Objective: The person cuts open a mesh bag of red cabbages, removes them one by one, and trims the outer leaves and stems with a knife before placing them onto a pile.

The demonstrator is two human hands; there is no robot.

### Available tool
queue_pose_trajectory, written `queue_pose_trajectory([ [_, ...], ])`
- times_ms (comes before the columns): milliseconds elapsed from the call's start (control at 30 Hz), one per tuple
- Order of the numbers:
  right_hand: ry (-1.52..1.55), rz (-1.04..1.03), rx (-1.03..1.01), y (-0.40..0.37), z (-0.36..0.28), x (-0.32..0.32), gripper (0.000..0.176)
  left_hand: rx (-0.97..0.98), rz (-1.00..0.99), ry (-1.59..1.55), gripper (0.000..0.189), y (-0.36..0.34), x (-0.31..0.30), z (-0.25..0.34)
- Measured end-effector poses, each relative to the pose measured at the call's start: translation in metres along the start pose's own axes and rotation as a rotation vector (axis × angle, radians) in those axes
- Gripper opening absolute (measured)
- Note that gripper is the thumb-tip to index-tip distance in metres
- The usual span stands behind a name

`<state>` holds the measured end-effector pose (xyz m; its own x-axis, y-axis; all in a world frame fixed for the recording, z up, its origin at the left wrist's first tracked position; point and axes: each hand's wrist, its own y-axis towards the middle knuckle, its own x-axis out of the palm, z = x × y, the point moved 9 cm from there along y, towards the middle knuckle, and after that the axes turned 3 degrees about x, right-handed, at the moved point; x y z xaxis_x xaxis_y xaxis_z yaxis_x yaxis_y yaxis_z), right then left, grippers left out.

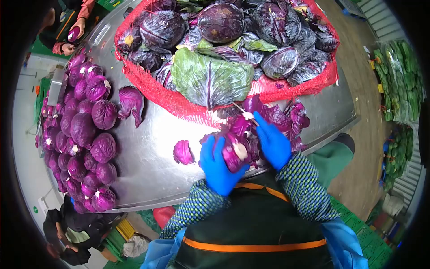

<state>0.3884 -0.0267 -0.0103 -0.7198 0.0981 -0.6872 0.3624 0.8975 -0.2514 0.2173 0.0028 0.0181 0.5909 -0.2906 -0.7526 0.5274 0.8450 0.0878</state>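
Note:
My left hand (219, 168), in a blue glove, holds a peeled red cabbage (232, 154) from its left and near side, with the pale cut stem facing my right hand. My right hand (271, 141), also gloved in blue, is closed just right of the cabbage around a tool, probably a knife, whose thin blade points up and left. Loose purple leaves (291, 119) lie beyond and beside my right hand. Behind the cabbage, a large green leaf (212, 78) hangs over the edge of a red net sack (152, 96) full of untrimmed cabbages (221, 22).
Peeled cabbages (83, 130) are piled on the left of the metal table (143, 170). Single leaves (182, 152) lie between. A co-worker's hands (74, 36) hold a cabbage at the upper left; another person (71, 233) is at the lower left. Bagged green vegetables (398, 80) stand at right.

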Motion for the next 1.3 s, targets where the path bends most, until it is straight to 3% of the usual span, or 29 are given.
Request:
queue_pose_trajectory([
  [33,0.004,-0.107,0.019,0.004,0.003,0.002,0.052,0.06,0.049,0.01,0.101,-0.013,0.0,0.005],
  [100,0.193,-0.197,0.13,-0.009,-0.011,0.007,0.063,-0.024,0.032,-0.081,0.1,-0.02,-0.001,-0.003],
  [167,0.419,-0.048,0.107,-0.017,0.004,0.026,0.071,-0.014,-0.018,-0.159,0.1,-0.011,-0.002,-0.01],
  [200,0.512,-0.009,0.103,-0.01,0.004,0.028,0.054,-0.011,-0.066,-0.231,0.101,-0.01,-0.003,-0.014],
  [233,0.517,-0.013,0.096,-0.004,0.006,0.026,0.054,-0.012,-0.061,-0.223,0.101,-0.011,-0.012,-0.017],
  [300,0.526,-0.027,0.226,0.01,0.025,0.022,0.031,0.049,-0.175,-0.372,0.102,-0.008,-0.024,-0.014],
  [367,0.74,-0.072,0.403,0.008,0.038,0.02,0.017,0.086,-0.264,-0.469,0.106,-0.013,-0.044,-0.002],
  [433,0.383,0.158,0.238,0.009,0.078,0.009,0.017,0.177,-0.107,-0.487,0.102,-0.005,-0.075,0.021],
  [500,0.919,-0.098,0.611,-0.021,0.023,-0.004,0.035,0.245,0.118,-0.339,0.097,-0.002,-0.094,0.036],
  [533,1.009,-0.187,0.477,-0.026,-0.013,-0.009,0.055,0.26,0.151,-0.254,0.096,0.002,-0.099,0.044],
  [567,1.211,-0.194,0.251,-0.026,-0.047,-0.004,0.06,0.285,0.181,-0.168,0.095,0.007,-0.103,0.05],
  [633,0.958,-0.395,0.236,-0.042,-0.09,-0.018,0.06,0.324,0.212,-0.121,0.093,0.011,-0.103,0.057],
  [767,1.133,-0.431,0.277,-0.038,-0.075,-0.014,0.061,0.365,0.259,-0.033,0.095,0.008,-0.104,0.063],
  [833,0.967,-0.371,0.29,-0.042,-0.085,-0.027,0.059,0.33,0.26,-0.009,0.096,0.005,-0.103,0.065],
  [900,0.902,-0.266,0.177,-0.042,-0.069,-0.015,0.056,0.321,0.256,-0.028,0.096,0.004,-0.102,0.063],
  [967,0.601,-0.201,0.173,-0.043,-0.054,-0.012,0.054,0.201,0.215,-0.061,0.096,0.004,-0.099,0.052],
  [1033,0.603,-0.1,0.135,-0.032,-0.045,-0.014,0.051,0.21,0.206,-0.088,0.098,0.001,-0.099,0.043],
  [1100,0.629,-0.068,0.323,-0.011,-0.006,-0.004,0.048,0.131,0.101,-0.271,0.102,0.001,-0.095,0.025],
  [1233,0.604,0.058,0.122,0.012,-0.016,-0.029,0.05,0.118,-0.198,-0.534,0.117,-0.002,-0.084,0.028],
  [1300,1.072,-0.329,0.232,-0.008,-0.048,-0.021,0.06,0.141,-0.235,-0.622,0.118,0.004,-0.09,0.036],
])
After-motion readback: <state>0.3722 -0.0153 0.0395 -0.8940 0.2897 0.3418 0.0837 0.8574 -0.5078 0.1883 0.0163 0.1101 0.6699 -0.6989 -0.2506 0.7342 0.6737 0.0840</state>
